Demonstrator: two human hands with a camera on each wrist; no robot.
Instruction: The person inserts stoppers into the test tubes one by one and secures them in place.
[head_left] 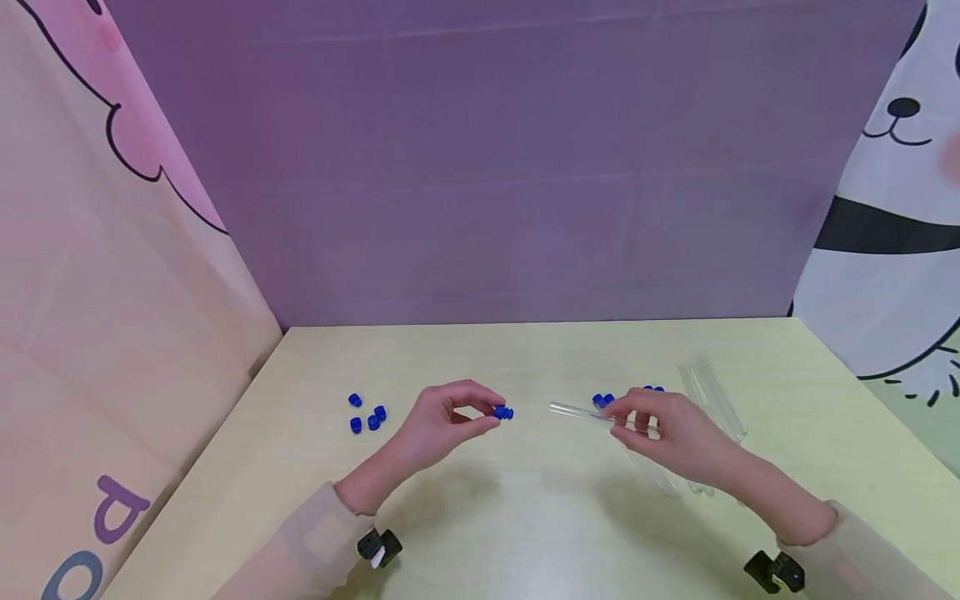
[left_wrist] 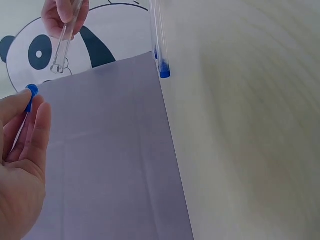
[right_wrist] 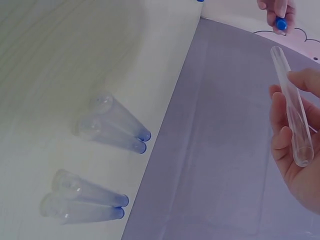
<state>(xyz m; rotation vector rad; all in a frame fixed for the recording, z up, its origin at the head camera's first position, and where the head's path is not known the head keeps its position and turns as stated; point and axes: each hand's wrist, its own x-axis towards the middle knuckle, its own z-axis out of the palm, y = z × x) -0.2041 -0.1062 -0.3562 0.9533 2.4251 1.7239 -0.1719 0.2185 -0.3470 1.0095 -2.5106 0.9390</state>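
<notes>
Between thumb and fingertips my left hand point(head_left: 446, 425) pinches a small blue ribbed cap point(head_left: 504, 412), which also shows in the left wrist view as a blue cap point(left_wrist: 32, 90) pointing away from the palm. My right hand point(head_left: 675, 429) grips a clear test tube point(right_wrist: 295, 107) with thumb and fingers. Its open mouth faces the left hand, and a gap separates it from the cap. In the head view the tube lies nearly level above the table, partly hidden by the fingers.
Several loose blue caps point(head_left: 356, 425) lie left of the left hand. Beneath and beyond the right hand lie test tubes with blue caps point(right_wrist: 95, 195), beside more clear tubes point(head_left: 716, 396). A purple backdrop point(head_left: 525, 167) rises at the far edge of the pale table point(head_left: 525, 533).
</notes>
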